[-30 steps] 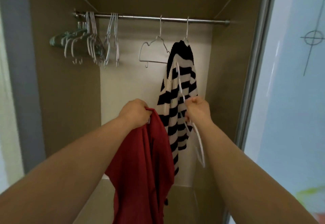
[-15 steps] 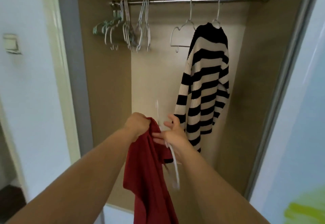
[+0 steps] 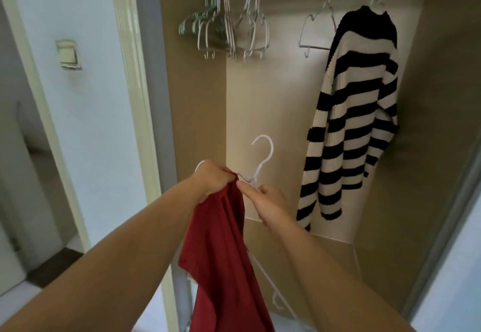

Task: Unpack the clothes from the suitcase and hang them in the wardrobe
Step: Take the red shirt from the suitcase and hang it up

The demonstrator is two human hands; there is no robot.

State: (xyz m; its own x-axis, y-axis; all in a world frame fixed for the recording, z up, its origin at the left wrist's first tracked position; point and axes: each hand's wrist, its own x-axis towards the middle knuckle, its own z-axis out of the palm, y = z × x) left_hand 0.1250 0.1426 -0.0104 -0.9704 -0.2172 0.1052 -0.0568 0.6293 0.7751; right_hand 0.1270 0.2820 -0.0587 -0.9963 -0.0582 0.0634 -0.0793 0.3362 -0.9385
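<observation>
Left hand point(image 3: 213, 179) grips the limp red garment point(image 3: 223, 258) at its collar; right hand point(image 3: 265, 199) pinches the stiff white hanger point(image 3: 261, 160); best held there.

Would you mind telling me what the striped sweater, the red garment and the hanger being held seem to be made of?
The black-and-cream striped sweater looks like chunky ribbed knit, probably wool or acrylic. The plain red garment seems a thin, smooth woven fabric that drapes in soft folds. The thin white hanger looks like coated wire or plastic; I can't tell which.
</observation>
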